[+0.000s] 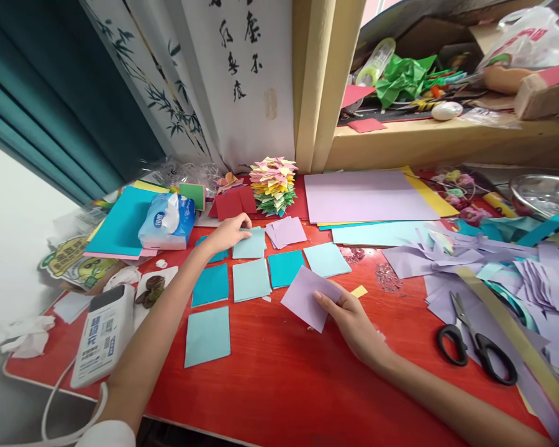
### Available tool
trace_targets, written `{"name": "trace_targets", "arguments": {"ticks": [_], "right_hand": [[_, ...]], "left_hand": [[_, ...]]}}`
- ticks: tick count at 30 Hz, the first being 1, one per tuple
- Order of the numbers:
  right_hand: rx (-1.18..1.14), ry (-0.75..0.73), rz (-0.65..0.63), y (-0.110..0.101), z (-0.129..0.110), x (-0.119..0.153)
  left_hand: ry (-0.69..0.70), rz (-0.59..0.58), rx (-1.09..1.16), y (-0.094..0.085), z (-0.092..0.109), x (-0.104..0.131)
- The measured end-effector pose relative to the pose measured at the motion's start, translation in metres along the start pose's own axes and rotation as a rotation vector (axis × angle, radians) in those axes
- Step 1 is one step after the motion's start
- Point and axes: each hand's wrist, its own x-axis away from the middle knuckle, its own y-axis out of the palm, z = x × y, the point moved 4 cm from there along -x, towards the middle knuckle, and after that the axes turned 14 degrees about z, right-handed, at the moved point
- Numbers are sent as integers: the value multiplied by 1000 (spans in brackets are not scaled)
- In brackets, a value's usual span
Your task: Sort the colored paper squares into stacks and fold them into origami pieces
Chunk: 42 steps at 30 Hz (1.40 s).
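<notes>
My right hand [349, 313] pinches a lilac paper square [304, 299] between thumb and fingers, above the red table. Farther off, my left hand [230, 234] hovers over or rests on a pale blue paper square [250, 247]; contact is unclear. Its thumb and bent forefinger are slightly apart, with nothing visible between them. Around it lie small piles: lilac squares [286, 232], a bright blue square [210, 285] and another bright blue pile [286, 267]. More pale blue squares [327, 259] sit at the right, with one pale blue pile [208, 336] nearest me.
Black-handled scissors [466, 335] lie at the right beside lilac paper strips [535, 292]. Large lilac sheets [368, 195] lie at the back, near a layered folded-paper tower [274, 186]. A tissue pack [168, 220] and a white power bank-like device [105, 335] stand left.
</notes>
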Motion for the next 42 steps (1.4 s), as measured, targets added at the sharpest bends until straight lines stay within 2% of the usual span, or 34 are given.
{"name": "trace_targets", "arguments": {"ticks": [3, 7, 9, 11, 13, 15, 19, 22, 25, 29, 31, 32, 33, 34, 36, 38, 40, 42], "right_hand": [[72, -41, -2, 0, -3, 2], [229, -109, -4, -1, -2, 3], [286, -120, -8, -1, 0, 3], [306, -117, -39, 0, 1, 3], [316, -117, -66, 2, 1, 4], [328, -125, -76, 2, 0, 4], [341, -144, -55, 1, 0, 3], [289, -143, -11, 0, 1, 2], [151, -96, -25, 0, 3, 1], [-61, 9, -11, -1, 7, -3], [-162, 40, 17, -2, 9, -7], [-208, 51, 27, -3, 9, -9], [-252, 60, 30, -4, 9, -10], [-293, 67, 25, -4, 8, -12], [-355, 73, 10, -5, 6, -14], [-374, 73, 21, -5, 5, -15], [-345, 66, 48, -6, 6, -15], [-284, 53, 47, -6, 8, -15]], "left_hand": [[-34, 109, -9, 0, -7, -5], [-16, 164, -65, 4, -5, -7], [21, 190, -103, 6, 5, -5], [120, 199, -122, 10, 24, -2], [282, 150, -109, 20, 46, -1], [379, 71, -92, 33, 64, 0], [370, 7, -127, 53, 79, -6], [361, 10, -144, 54, 82, -9], [401, 4, -152, 52, 83, -12], [457, 106, -200, 44, 86, -12], [490, 253, -215, 33, 94, -4], [548, 341, -218, 27, 101, 3], [661, 427, -216, 21, 111, 14], [804, 462, -211, 18, 122, 28], [1095, 433, -222, 18, 140, 57], [1271, 376, -243, 23, 151, 82], [1308, 325, -214, 28, 155, 96], [1216, 252, -104, 31, 152, 94]]}}
